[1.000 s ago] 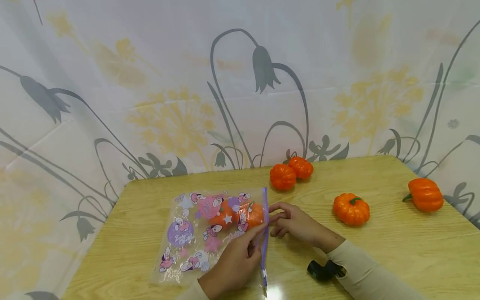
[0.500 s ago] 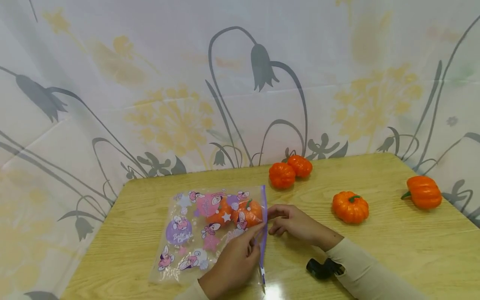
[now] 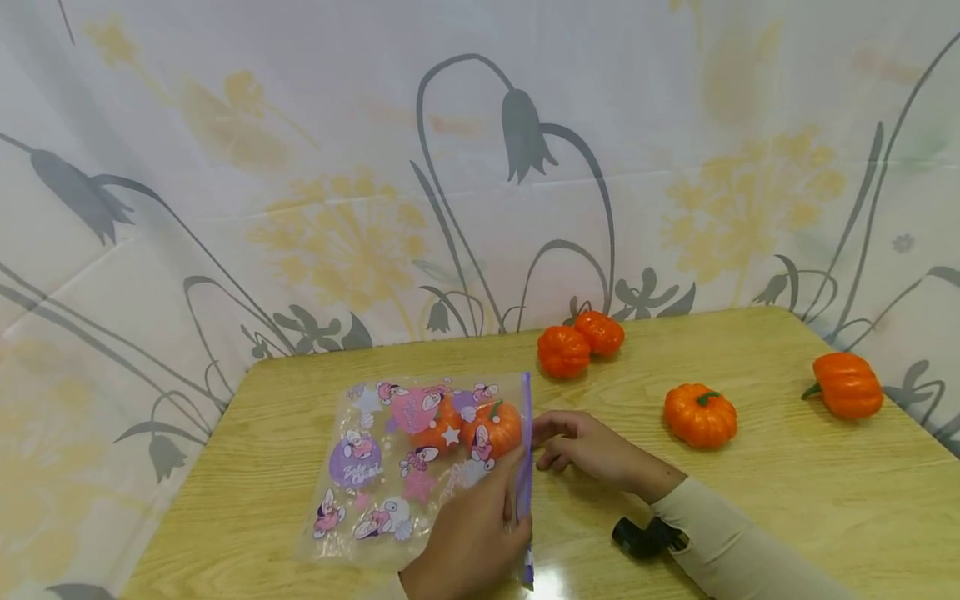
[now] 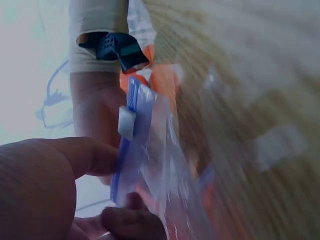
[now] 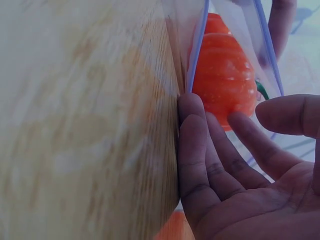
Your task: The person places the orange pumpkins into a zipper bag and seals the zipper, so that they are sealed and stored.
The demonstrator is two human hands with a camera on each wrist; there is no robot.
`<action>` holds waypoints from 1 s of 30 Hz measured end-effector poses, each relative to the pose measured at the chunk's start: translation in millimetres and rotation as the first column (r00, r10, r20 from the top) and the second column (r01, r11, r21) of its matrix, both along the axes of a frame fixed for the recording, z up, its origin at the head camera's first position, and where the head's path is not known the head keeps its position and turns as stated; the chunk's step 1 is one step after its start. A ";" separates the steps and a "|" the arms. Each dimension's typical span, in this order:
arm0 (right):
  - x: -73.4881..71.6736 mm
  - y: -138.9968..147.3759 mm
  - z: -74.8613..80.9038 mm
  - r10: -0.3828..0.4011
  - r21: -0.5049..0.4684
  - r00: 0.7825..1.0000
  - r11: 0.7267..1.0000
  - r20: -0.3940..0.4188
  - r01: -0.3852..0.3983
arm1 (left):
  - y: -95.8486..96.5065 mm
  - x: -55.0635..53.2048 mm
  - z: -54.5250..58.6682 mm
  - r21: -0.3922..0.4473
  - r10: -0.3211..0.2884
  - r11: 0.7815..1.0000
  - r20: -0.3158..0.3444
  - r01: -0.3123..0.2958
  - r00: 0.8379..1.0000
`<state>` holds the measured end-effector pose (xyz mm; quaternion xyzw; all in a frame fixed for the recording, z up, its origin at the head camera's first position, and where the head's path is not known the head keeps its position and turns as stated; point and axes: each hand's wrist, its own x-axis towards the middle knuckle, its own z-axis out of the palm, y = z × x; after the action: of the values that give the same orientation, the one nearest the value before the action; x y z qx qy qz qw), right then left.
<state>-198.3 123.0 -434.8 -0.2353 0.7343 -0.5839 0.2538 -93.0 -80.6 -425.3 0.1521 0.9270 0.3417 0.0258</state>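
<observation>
A clear printed zip bag (image 3: 352, 500) with a purple zip edge lies on the table, two small orange pumpkins (image 3: 493, 432) inside it. My left hand (image 3: 472, 533) pinches the zip edge between thumb and fingers, close to the white slider (image 4: 127, 122). My right hand (image 3: 588, 448) is at the bag's mouth, its back to the right. In the right wrist view the two zip strips stand apart, and a pumpkin (image 5: 222, 75) shows between them. The right fingers (image 5: 192, 145) reach toward that pumpkin, relaxed, with fingertips right at the lower strip.
Two pumpkins (image 3: 564, 352) sit together at the back of the wooden table (image 3: 300, 400). Another pumpkin (image 3: 701, 415) stands right of my right hand, and one more (image 3: 847, 385) lies near the right edge. A black device (image 3: 643, 537) is worn on the right wrist. A flower-patterned cloth (image 3: 337, 125) hangs behind.
My left hand has shifted down along the zip edge, and its grip now covers the slider in the head view. The right hand has barely moved. The pumpkins stay where they were.
</observation>
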 end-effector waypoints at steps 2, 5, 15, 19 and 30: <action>0.7 -1.1 0.3 0.003 -0.004 1.000 1.000 0.000 -0.003 | 1.0 3.8 1.2 -0.032 0.007 0.999 0.001 -0.007 1.000; 1.6 -2.8 1.0 -0.003 -0.005 1.000 1.000 0.001 0.003 | 1.7 7.9 2.6 -0.058 0.014 0.998 0.005 -0.013 1.000; -3.1 -0.3 4.7 -0.143 0.094 0.969 0.982 -0.203 0.165 | -2.7 1.9 -3.4 0.031 0.041 0.999 -0.006 -0.041 0.999; -12.4 2.6 12.7 -0.211 0.183 0.802 0.912 -0.559 0.367 | -3.5 -1.2 -5.8 0.061 0.038 0.997 -0.023 -0.036 0.999; -51.6 1.4 43.4 -0.016 0.290 0.443 0.734 -0.896 0.614 | -3.8 -1.7 -5.3 0.080 0.006 0.997 -0.039 -0.003 0.999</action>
<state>-250.0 124.4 -391.3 -0.2486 0.9313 -0.1737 -0.2019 -94.7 -84.4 -430.6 0.1578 0.9133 0.3754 0.0008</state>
